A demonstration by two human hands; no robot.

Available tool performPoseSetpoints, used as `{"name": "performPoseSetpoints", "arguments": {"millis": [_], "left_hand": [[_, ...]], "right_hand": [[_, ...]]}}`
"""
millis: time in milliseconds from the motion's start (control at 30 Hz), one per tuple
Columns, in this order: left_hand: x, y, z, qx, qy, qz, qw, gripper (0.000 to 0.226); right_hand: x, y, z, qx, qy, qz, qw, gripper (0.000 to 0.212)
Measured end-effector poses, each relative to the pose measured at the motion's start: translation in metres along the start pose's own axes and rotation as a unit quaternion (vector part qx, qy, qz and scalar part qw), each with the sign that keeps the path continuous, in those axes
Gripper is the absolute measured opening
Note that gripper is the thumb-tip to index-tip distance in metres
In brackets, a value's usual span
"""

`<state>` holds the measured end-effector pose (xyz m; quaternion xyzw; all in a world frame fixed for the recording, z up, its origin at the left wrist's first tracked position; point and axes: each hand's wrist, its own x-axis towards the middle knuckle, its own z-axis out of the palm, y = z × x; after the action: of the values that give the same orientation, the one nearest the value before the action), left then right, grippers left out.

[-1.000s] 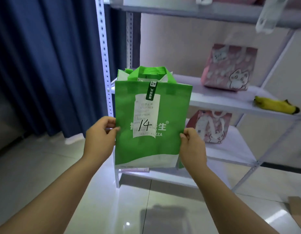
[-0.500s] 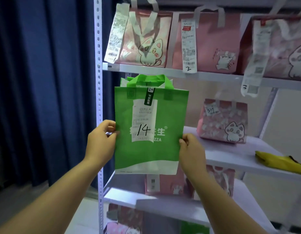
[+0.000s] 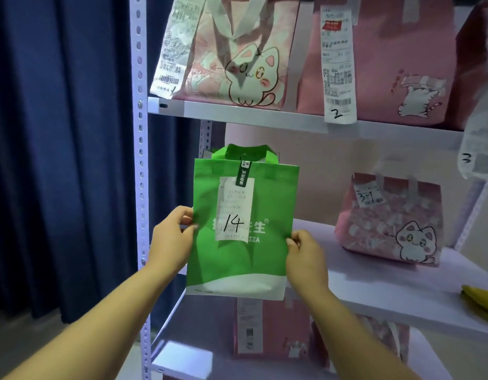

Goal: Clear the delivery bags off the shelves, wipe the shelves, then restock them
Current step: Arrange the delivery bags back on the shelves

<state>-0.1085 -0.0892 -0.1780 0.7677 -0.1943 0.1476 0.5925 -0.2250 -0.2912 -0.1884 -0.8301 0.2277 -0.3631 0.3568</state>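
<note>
A green delivery bag (image 3: 264,259) with a white receipt marked "14" hangs upright in front of the middle shelf (image 3: 396,286), at its left end. My left hand (image 3: 173,241) pinches the bag's left edge and my right hand (image 3: 305,256) pinches its right edge. The bag's bottom is level with the shelf's front edge; whether it touches the shelf is hidden. A pink cat bag (image 3: 390,220) with a tag stands on the same shelf to the right.
The upper shelf (image 3: 237,112) carries pink cat bags (image 3: 237,56) with receipts numbered 2 (image 3: 337,67) and 3. More pink bags (image 3: 273,333) stand on the lower shelf. A yellow object (image 3: 481,297) lies at the middle shelf's right. A blue curtain (image 3: 59,160) hangs left of the upright (image 3: 140,160).
The view has tilted up from the floor to the upper shelves. Both hands still hold the green bag, now raised to the middle shelf's left end.
</note>
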Motion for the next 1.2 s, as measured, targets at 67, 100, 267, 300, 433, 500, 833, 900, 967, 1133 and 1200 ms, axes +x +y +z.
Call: {"name": "performPoseSetpoints", "arguments": {"millis": [67, 100, 267, 300, 433, 500, 833, 900, 967, 1133, 1200], "left_hand": [[0.021, -0.012, 0.008, 0.018, -0.007, 0.002, 1.000, 0.017], [0.031, -0.018, 0.012, 0.021, -0.009, 0.003, 1.000, 0.016], [0.076, -0.038, 0.024, 0.025, -0.005, 0.003, 1.000, 0.021], [0.084, -0.042, 0.026, 0.030, -0.008, 0.003, 1.000, 0.021], [0.113, -0.058, 0.029, 0.070, -0.028, -0.010, 0.997, 0.028], [0.123, -0.064, 0.029, 0.083, -0.044, -0.019, 0.995, 0.040], [0.133, -0.075, 0.031, 0.049, -0.046, -0.001, 0.998, 0.037], [0.129, -0.073, 0.031, 0.046, -0.030, 0.030, 0.998, 0.034], [0.124, -0.070, 0.029, 0.065, -0.005, 0.061, 0.996, 0.034], [0.104, -0.049, 0.032, 0.052, 0.005, 0.142, 0.988, 0.038], [0.095, -0.035, 0.042, 0.036, -0.006, 0.174, 0.984, 0.032]], "right_hand": [[0.012, 0.001, 0.013, 0.003, 0.002, 0.011, 1.000, 0.017], [0.018, 0.001, 0.019, 0.006, 0.003, 0.013, 1.000, 0.017], [0.049, -0.002, 0.050, 0.020, 0.006, 0.013, 1.000, 0.017], [0.054, -0.002, 0.056, 0.020, 0.008, 0.015, 1.000, 0.017], [0.070, -0.004, 0.079, 0.046, 0.013, 0.016, 0.999, 0.015], [0.078, -0.004, 0.088, 0.045, 0.015, 0.017, 0.999, 0.017], [0.092, -0.001, 0.105, 0.066, 0.024, 0.039, 0.997, 0.018], [0.091, 0.000, 0.099, 0.080, 0.030, 0.031, 0.996, 0.014], [0.090, 0.001, 0.091, 0.075, 0.038, 0.007, 0.996, 0.012], [0.085, 0.008, 0.065, 0.102, 0.039, -0.023, 0.994, 0.007], [0.082, 0.012, 0.053, 0.109, 0.038, -0.033, 0.993, 0.010]]}}
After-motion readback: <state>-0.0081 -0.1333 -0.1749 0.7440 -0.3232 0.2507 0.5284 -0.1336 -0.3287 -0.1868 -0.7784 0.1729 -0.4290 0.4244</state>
